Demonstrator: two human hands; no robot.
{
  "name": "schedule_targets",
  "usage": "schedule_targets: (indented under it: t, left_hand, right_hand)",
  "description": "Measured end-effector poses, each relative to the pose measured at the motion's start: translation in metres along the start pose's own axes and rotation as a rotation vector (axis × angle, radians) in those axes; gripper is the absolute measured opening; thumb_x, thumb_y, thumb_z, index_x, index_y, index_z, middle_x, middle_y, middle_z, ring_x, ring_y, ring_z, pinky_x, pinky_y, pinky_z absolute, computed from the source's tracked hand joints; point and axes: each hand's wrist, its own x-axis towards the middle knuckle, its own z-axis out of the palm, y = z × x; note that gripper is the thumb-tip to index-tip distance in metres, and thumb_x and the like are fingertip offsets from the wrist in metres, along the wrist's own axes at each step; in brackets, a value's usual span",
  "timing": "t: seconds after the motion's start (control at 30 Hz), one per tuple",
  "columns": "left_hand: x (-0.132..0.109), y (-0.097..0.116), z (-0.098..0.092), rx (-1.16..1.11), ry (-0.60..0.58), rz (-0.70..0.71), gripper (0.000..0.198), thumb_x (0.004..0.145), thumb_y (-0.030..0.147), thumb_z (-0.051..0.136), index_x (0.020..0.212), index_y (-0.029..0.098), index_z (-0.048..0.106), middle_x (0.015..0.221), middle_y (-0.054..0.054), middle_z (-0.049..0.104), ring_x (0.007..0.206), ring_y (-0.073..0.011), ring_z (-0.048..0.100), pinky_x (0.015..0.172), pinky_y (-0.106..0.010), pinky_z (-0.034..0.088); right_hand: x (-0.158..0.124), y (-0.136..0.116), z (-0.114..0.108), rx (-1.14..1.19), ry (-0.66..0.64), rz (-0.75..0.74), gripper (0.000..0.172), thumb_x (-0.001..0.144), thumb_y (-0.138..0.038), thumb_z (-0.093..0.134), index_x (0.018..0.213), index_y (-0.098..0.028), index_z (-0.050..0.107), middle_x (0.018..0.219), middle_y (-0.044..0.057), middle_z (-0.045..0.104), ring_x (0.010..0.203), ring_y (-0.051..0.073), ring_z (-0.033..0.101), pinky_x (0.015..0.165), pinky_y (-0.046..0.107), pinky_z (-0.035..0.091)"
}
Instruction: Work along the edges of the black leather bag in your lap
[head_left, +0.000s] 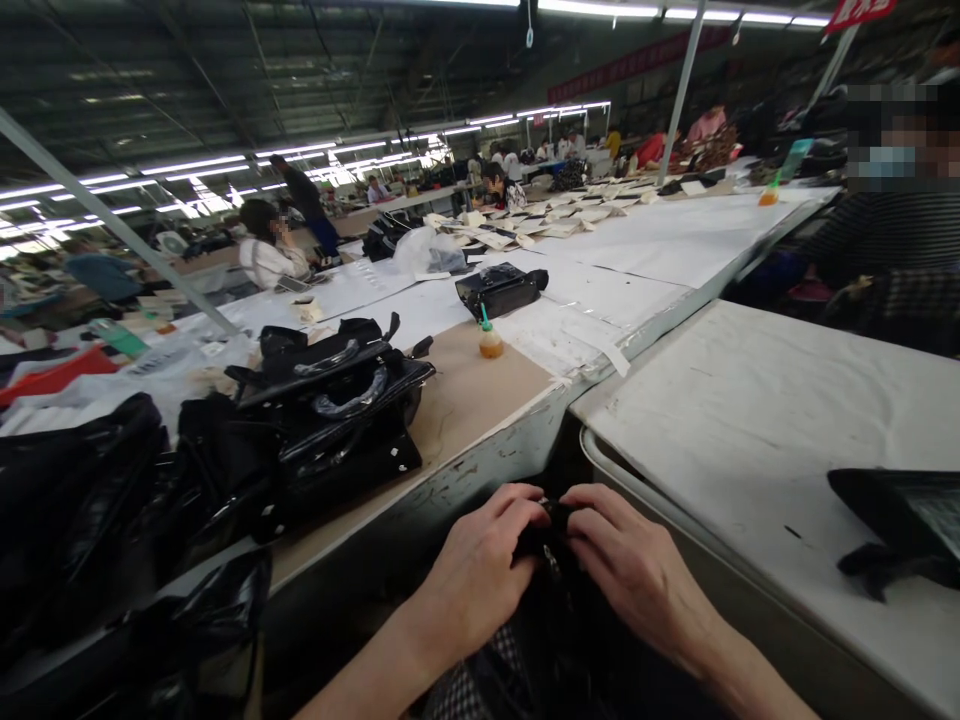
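Both hands meet low in the middle of the view, over my lap. My left hand [480,570] and my right hand [626,560] have their fingers curled and pinched on a small black piece [553,525], perhaps part of a bag; little of it shows between the fingertips. Dark material lies under the hands. A pile of glossy black handbags [330,410] sits on the workbench just up and left of my left hand.
A small glue bottle [490,342] with a green tip stands on the brown board [480,390]. Another black bag [501,288] lies farther back. A white side table [750,420] on the right carries a black piece [900,520]. Several people work at the benches behind.
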Motion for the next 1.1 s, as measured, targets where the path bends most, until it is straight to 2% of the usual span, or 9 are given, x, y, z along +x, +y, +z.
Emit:
schedule_targets:
  t: [0.1, 0.2, 0.37, 0.43, 0.57, 0.83, 1.1]
  left_hand:
    - [0.002, -0.004, 0.001, -0.013, 0.025, 0.010, 0.043, 0.072, -0.006, 0.066, 0.101, 0.026, 0.061, 0.129, 0.003, 0.056, 0.115, -0.0171, 0.057, 0.104, -0.031, 0.045]
    - [0.005, -0.008, 0.004, 0.007, 0.069, 0.057, 0.035, 0.073, 0.001, 0.074, 0.097, 0.024, 0.062, 0.122, 0.002, 0.060, 0.107, -0.0183, 0.061, 0.097, -0.031, 0.049]
    - [0.015, -0.013, 0.007, 0.127, 0.136, 0.266, 0.012, 0.083, 0.008, 0.067, 0.084, 0.018, 0.060, 0.112, -0.003, 0.063, 0.089, -0.0181, 0.065, 0.079, -0.031, 0.056]
    - [0.019, -0.014, 0.007, 0.163, 0.156, 0.353, 0.009, 0.085, 0.008, 0.062, 0.083, 0.016, 0.059, 0.113, -0.005, 0.063, 0.092, -0.0192, 0.065, 0.078, -0.031, 0.056]
    - [0.026, -0.015, 0.009, 0.172, 0.187, 0.479, 0.012, 0.086, 0.004, 0.056, 0.084, 0.015, 0.059, 0.124, -0.008, 0.061, 0.107, -0.0224, 0.062, 0.089, -0.034, 0.055]
    - [0.027, -0.018, 0.010, 0.136, 0.221, 0.505, 0.012, 0.090, 0.006, 0.053, 0.089, 0.014, 0.062, 0.104, -0.006, 0.068, 0.089, -0.0181, 0.065, 0.078, -0.029, 0.056]
    - [0.028, -0.015, 0.009, 0.155, 0.258, 0.545, 0.009, 0.090, 0.007, 0.055, 0.088, 0.013, 0.061, 0.090, -0.006, 0.068, 0.079, -0.0173, 0.064, 0.068, -0.027, 0.055]
  right_hand:
    - [-0.002, 0.005, 0.009, 0.089, 0.091, -0.015, 0.016, 0.097, -0.010, 0.043, 0.096, -0.021, 0.054, 0.116, 0.008, 0.057, 0.100, 0.018, 0.059, 0.082, 0.029, 0.053]
    - [-0.004, 0.007, 0.015, 0.136, 0.147, -0.023, 0.017, 0.097, -0.008, 0.044, 0.097, -0.021, 0.055, 0.119, 0.008, 0.057, 0.104, 0.016, 0.059, 0.087, 0.024, 0.051]
    - [-0.003, 0.007, 0.018, 0.126, 0.194, -0.010, 0.020, 0.096, -0.005, 0.043, 0.097, -0.020, 0.056, 0.119, 0.008, 0.055, 0.105, 0.015, 0.059, 0.089, 0.022, 0.050]
    - [-0.002, 0.007, 0.017, 0.107, 0.212, -0.004, 0.020, 0.096, -0.005, 0.043, 0.096, -0.020, 0.057, 0.118, 0.008, 0.056, 0.103, 0.015, 0.060, 0.088, 0.022, 0.050]
    - [-0.002, 0.009, 0.016, 0.073, 0.229, -0.017, 0.020, 0.096, -0.005, 0.043, 0.098, -0.018, 0.058, 0.114, 0.008, 0.058, 0.099, 0.015, 0.062, 0.082, 0.021, 0.052]
    - [0.003, 0.010, 0.012, 0.056, 0.187, -0.009, 0.018, 0.097, -0.008, 0.045, 0.099, -0.018, 0.060, 0.101, 0.007, 0.063, 0.083, 0.015, 0.065, 0.071, 0.023, 0.052]
    - [0.000, 0.010, 0.010, 0.105, 0.215, -0.027, 0.015, 0.097, -0.007, 0.048, 0.099, -0.018, 0.059, 0.101, 0.007, 0.065, 0.087, 0.013, 0.065, 0.077, 0.021, 0.052]
